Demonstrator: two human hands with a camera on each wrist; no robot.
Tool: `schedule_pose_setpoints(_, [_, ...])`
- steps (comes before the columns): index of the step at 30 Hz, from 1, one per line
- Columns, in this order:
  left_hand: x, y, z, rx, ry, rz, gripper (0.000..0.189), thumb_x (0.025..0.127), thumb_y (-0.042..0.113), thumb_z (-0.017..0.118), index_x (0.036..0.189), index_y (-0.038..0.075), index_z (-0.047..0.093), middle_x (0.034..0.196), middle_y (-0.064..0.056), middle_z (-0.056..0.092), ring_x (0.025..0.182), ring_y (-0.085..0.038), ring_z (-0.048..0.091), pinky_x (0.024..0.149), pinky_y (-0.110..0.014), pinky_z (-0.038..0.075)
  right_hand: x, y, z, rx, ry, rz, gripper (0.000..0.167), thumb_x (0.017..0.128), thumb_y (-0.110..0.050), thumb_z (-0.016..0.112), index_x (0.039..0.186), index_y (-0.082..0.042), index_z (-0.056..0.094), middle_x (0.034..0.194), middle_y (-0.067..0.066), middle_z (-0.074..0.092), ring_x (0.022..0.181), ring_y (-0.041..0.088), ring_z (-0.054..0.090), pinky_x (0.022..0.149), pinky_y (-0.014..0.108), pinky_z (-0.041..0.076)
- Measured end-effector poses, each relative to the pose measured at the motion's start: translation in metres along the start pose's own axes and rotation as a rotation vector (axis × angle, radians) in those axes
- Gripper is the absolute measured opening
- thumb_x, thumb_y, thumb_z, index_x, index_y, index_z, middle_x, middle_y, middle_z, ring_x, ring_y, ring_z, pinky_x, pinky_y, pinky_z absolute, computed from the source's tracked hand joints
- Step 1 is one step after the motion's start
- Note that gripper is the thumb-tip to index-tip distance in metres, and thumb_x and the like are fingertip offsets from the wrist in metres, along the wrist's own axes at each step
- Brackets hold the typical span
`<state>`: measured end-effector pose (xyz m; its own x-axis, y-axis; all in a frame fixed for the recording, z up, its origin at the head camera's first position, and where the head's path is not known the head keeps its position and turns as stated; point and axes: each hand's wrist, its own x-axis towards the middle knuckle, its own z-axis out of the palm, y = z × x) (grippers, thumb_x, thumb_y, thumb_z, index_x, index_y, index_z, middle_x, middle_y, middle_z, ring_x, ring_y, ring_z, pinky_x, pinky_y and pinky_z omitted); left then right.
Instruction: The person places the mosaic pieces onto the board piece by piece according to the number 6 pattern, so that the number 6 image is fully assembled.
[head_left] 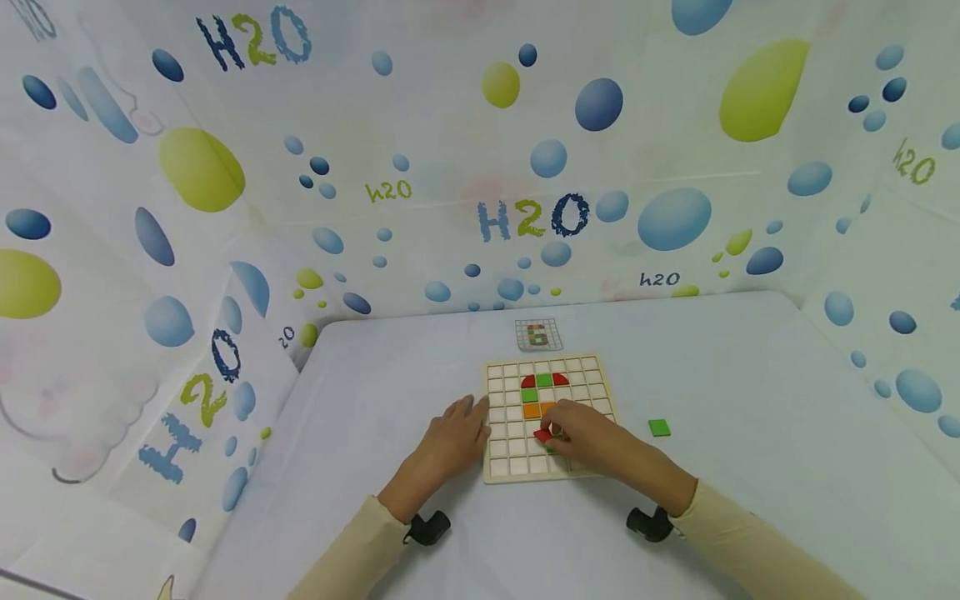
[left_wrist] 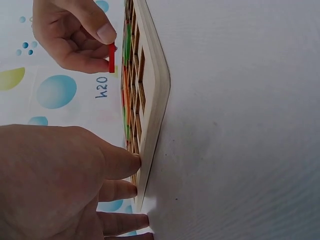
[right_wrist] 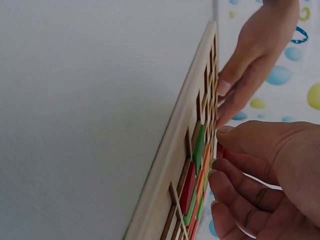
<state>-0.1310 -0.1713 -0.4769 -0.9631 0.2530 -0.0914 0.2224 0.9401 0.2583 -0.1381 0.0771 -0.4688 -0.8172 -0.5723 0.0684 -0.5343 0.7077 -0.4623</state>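
Note:
A wooden grid board (head_left: 498, 467) lies on the white table with red, green and orange tiles in some of its squares. My right hand (head_left: 588, 433) pinches a red tile (left_wrist: 111, 59) between thumb and fingers, low over the board's lower middle. The tile shows edge-on in the left wrist view. At the board's left edge, my left hand (head_left: 454, 435) rests with its fingers extended, fingertips touching the rim. In the right wrist view, a green tile (right_wrist: 198, 150) and a red tile (right_wrist: 187, 190) sit in the squares; my right fingers hide part of the held tile.
Just beyond the board lies a small gridded card (head_left: 537, 335) showing a coloured figure. One loose green square tile (head_left: 659, 427) is on the table to the right of the board. A bubble-patterned sheet (head_left: 450, 125) rises behind the table.

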Motion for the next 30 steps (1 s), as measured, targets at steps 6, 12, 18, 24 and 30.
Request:
schedule_pose_setpoints(6, [0.001,0.000,0.001,0.000,0.006,-0.001,0.055,0.111,0.026,0.053,0.161,0.006,0.042,0.163,-0.024,0.041,0.152,-0.041,0.040,0.115,-0.065,0.040,0.002,-0.004,0.007,-0.016,-0.005,0.020,0.018,0.094,-0.018,0.082,0.108,-0.009,0.075,0.098,-0.003,0.067,0.087,0.012,0.057,0.081,0.032,0.055])
schedule_pose_setpoints(12, [0.001,-0.001,0.002,-0.001,0.004,-0.003,0.056,0.111,0.027,0.053,0.162,0.006,0.042,0.164,-0.024,0.041,0.152,-0.041,0.040,0.115,-0.065,0.040,0.005,-0.007,0.013,-0.060,-0.004,0.038,0.021,0.092,-0.022,0.084,0.108,-0.010,0.076,0.101,-0.002,0.068,0.088,0.014,0.056,0.083,0.037,0.053])
schedule_pose_setpoints(18, [0.000,0.000,0.000,0.014,0.005,0.002,0.056,0.111,0.027,0.053,0.161,0.006,0.042,0.163,-0.024,0.042,0.152,-0.041,0.041,0.114,-0.065,0.042,0.006,-0.007,0.017,-0.113,0.015,0.024,0.022,0.091,-0.025,0.085,0.107,-0.012,0.077,0.100,-0.002,0.069,0.093,0.016,0.058,0.085,0.042,0.049])
schedule_pose_setpoints(24, [0.000,0.001,-0.001,0.013,0.005,-0.002,0.055,0.111,0.027,0.053,0.161,0.006,0.041,0.163,-0.024,0.042,0.152,-0.041,0.040,0.115,-0.065,0.041,0.005,-0.008,0.017,-0.140,0.021,0.013,0.024,0.090,-0.029,0.087,0.107,-0.015,0.078,0.101,-0.003,0.069,0.096,0.016,0.060,0.085,0.040,0.048])
schedule_pose_setpoints(30, [0.001,0.000,0.000,0.013,0.005,-0.004,0.056,0.112,0.028,0.052,0.162,0.007,0.041,0.164,-0.023,0.041,0.153,-0.041,0.039,0.116,-0.065,0.041,0.003,-0.009,0.017,-0.173,0.043,-0.022,0.024,0.089,-0.029,0.087,0.106,-0.014,0.078,0.097,-0.004,0.067,0.092,0.014,0.060,0.081,0.038,0.048])
